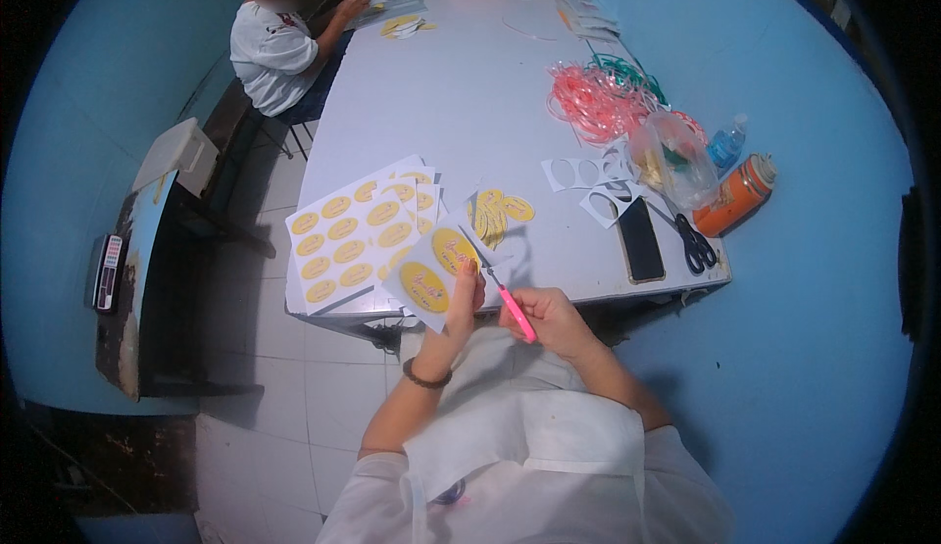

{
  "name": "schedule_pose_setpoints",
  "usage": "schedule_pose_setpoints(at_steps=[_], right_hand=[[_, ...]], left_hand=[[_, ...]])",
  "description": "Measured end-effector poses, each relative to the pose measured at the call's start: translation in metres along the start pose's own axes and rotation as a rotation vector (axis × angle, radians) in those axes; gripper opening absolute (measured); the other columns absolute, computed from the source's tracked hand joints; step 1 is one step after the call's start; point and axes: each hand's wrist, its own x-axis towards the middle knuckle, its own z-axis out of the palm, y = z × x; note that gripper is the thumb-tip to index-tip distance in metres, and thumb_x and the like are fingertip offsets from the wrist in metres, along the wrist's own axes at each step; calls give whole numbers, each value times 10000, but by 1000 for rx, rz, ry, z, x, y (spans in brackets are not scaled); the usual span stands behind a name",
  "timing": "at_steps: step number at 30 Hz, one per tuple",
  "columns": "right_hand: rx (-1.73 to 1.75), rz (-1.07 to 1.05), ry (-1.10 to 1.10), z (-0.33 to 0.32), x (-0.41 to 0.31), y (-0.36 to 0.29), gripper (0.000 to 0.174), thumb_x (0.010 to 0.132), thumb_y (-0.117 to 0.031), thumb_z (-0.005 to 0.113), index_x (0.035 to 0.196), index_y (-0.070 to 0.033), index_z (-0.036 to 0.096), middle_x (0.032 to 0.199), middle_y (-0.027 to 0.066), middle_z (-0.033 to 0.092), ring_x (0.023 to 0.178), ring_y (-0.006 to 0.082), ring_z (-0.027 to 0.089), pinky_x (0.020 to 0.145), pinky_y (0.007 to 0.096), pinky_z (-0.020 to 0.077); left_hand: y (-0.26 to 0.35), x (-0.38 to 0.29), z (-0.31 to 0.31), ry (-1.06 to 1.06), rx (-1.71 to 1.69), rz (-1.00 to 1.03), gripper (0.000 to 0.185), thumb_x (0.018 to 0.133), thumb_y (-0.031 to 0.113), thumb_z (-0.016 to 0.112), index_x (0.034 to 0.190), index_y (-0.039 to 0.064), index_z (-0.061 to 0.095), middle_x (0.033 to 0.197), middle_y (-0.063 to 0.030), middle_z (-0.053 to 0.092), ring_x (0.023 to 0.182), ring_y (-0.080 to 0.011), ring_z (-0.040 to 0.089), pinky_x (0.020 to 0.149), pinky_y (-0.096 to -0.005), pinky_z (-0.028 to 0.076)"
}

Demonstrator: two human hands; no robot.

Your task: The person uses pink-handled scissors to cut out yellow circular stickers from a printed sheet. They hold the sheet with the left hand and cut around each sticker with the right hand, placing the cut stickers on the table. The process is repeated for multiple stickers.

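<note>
My left hand (464, 298) grips a white strip of paper with yellow oval labels (424, 287) just past the table's front edge. My right hand (548, 320) holds pink-handled scissors (517, 313), whose blades lie at the strip's right side by an oval. Behind the strip, a small heap of cut-out yellow ovals (488, 220) rests on the table, with one oval (519, 209) at its right. To the left, overlapping sheets of printed yellow ovals (334, 250) spread over the table corner.
On the table's right are paper offcuts (581, 174), a phone (641, 241), black-handled scissors (695, 244), a clear plastic container (673, 162), an orange spray can (735, 195), a plastic bottle (728, 143) and pink ribbon (592, 103). A co-worker (279, 51) sits at the far left.
</note>
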Motion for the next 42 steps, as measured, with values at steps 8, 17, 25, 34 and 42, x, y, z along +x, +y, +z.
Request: schedule_pose_setpoints(at_steps=[8, 17, 25, 34, 42], right_hand=[[131, -63, -128, -5, 2, -8, 34, 805, -28, 572, 827, -3, 578, 706, -22, 527, 592, 28, 450, 534, 157, 337], [-16, -2, -88, -10, 2, -19, 37, 798, -25, 571, 824, -1, 583, 709, -24, 539, 616, 30, 470, 572, 151, 368], [-72, 5, -113, -16, 6, -27, 41, 825, -42, 562, 813, -3, 564, 734, -17, 550, 663, 37, 491, 621, 169, 392], [-71, 2, -185, -26, 9, -30, 66, 840, -44, 557, 867, 12, 579, 779, 13, 595, 715, 58, 549, 665, 187, 444], [-179, 32, -185, -44, 8, -32, 75, 823, -44, 589, 875, 8, 603, 781, 15, 617, 715, 60, 573, 672, 193, 465]], left_hand=[[-1, -5, -1, -53, 52, -17, 238, 933, 262, 483, 783, 78, 486, 620, 42, 400, 520, -47, 339, 451, -202, 253], [5, -4, -12, -128, 27, -9, 225, 910, 270, 514, 792, 78, 512, 641, 35, 442, 530, -56, 377, 467, -201, 282], [15, -5, -20, -209, -5, -82, 169, 903, 202, 524, 807, 64, 512, 645, 49, 424, 556, -40, 368, 471, -190, 282], [27, -4, -30, -266, 22, -96, 116, 844, 163, 597, 844, 55, 555, 679, 22, 505, 552, -52, 431, 478, -188, 313], [16, 1, -55, -214, -149, -269, 198, 828, 164, 612, 961, 42, 533, 704, 13, 494, 530, -53, 405, 463, -192, 305]])
